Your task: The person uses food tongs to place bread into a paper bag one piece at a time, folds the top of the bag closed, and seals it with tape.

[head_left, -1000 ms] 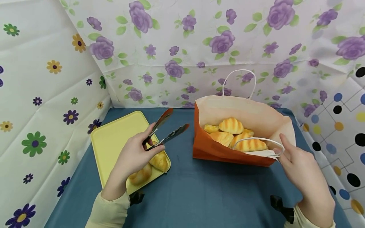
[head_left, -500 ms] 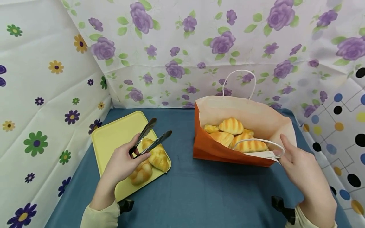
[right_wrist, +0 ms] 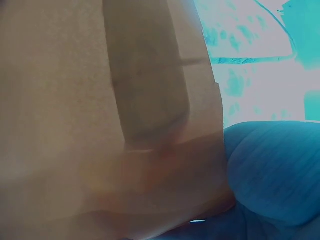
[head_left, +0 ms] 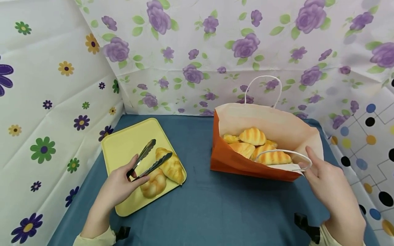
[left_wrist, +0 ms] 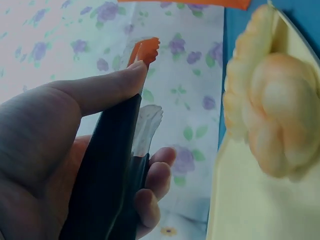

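In the head view my left hand (head_left: 115, 188) holds a pair of tongs (head_left: 157, 165) with black grips and metal ends. The tongs' arms are spread apart, nothing between their tips, over the yellow tray (head_left: 126, 140). On that tray lie a round knotted bun (head_left: 154, 185) and a longer braided bread (head_left: 173, 169). My left wrist view shows the thumb and fingers around the tongs' dark grips (left_wrist: 107, 165). My right hand (head_left: 329, 181) grips the right edge of an orange paper bag (head_left: 246, 168), beside its front white handle (head_left: 289, 151). The bag's mouth gapes, with several striped breads (head_left: 253, 136) inside.
A dark blue cloth (head_left: 197, 205) covers the table between tray and bag. Flower-patterned sheeting (head_left: 191, 41) rises behind and on the left, dotted sheeting (head_left: 372, 150) on the right. The bag's rear handle (head_left: 263, 76) stands upright.
My left hand has moved left and toward me with the tongs, uncovering both breads on the tray. The right hand keeps its hold on the bag. The head view has shifted slightly.
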`<state>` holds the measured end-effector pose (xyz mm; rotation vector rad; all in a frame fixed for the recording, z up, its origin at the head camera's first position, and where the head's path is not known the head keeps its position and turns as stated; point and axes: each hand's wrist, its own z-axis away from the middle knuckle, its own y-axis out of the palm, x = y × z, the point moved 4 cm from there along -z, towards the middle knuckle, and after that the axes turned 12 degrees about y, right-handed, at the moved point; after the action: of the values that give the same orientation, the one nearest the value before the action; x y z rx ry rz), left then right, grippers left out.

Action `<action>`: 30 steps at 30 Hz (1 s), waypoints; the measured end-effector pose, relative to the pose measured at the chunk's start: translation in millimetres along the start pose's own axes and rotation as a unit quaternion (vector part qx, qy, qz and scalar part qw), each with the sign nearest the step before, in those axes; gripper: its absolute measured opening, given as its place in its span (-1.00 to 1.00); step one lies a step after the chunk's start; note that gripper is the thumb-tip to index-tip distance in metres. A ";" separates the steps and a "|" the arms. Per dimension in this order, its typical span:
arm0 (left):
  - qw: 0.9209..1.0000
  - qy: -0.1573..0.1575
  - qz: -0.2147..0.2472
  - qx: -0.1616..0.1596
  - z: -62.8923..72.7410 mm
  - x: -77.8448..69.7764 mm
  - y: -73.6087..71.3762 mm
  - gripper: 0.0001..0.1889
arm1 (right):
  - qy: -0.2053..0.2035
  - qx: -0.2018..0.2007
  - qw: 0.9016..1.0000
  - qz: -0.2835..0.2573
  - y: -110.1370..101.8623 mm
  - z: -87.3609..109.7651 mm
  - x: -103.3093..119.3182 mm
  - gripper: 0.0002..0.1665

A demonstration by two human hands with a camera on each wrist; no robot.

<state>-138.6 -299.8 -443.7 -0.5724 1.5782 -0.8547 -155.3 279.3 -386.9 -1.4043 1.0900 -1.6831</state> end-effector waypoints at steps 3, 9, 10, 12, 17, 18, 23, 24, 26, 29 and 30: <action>1.000 -0.004 -0.012 0.007 5.9 7.1 -0.1 0.07 | -0.002 -0.008 1.000 0.002 0.1 0.4 -1.2 -0.15; 0.999 -0.021 -0.010 0.023 16.3 19.9 4.4 0.07 | -0.005 -0.024 1.000 0.004 1.2 1.9 -1.1 -0.19; 0.999 -0.021 -0.009 0.024 17.6 21.5 5.5 0.07 | -0.004 -0.024 1.000 0.003 1.4 2.4 -0.6 -0.19; 0.999 -0.020 -0.007 0.027 20.1 23.9 7.6 0.07 | -0.002 -0.023 1.000 0.000 1.4 3.2 -0.1 -0.16; 0.999 -0.029 0.002 0.040 25.5 28.4 11.3 0.09 | 0.006 -0.017 1.000 0.001 2.0 3.9 -0.3 -0.13; 0.998 -0.033 0.004 0.045 26.4 29.2 11.7 0.10 | 0.006 -0.020 1.000 0.001 2.0 3.8 -0.4 -0.14; 0.997 -0.048 -0.001 0.067 30.2 33.3 13.0 0.12 | 0.000 -0.033 0.999 -0.002 2.1 3.0 -1.4 -0.18; 0.996 -0.051 -0.003 0.071 31.1 34.1 13.4 0.12 | 0.001 -0.033 0.999 -0.002 2.7 3.0 -1.7 -0.18; 0.995 -0.056 -0.005 0.078 33.2 35.8 14.2 0.12 | 0.000 -0.035 0.999 -0.004 3.5 3.0 -2.3 -0.18; 0.994 -0.067 -0.005 0.085 36.8 38.2 15.2 0.11 | 0.001 -0.034 0.999 -0.004 4.5 3.4 -2.4 -0.17; 0.994 -0.070 -0.006 0.087 37.8 39.0 15.5 0.11 | 0.002 -0.033 0.999 -0.003 5.0 3.5 -2.4 -0.17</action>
<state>-107.4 -328.1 -481.5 -0.5061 1.3587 -0.9306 -151.5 278.8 -392.1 -1.4466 1.1551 -1.6687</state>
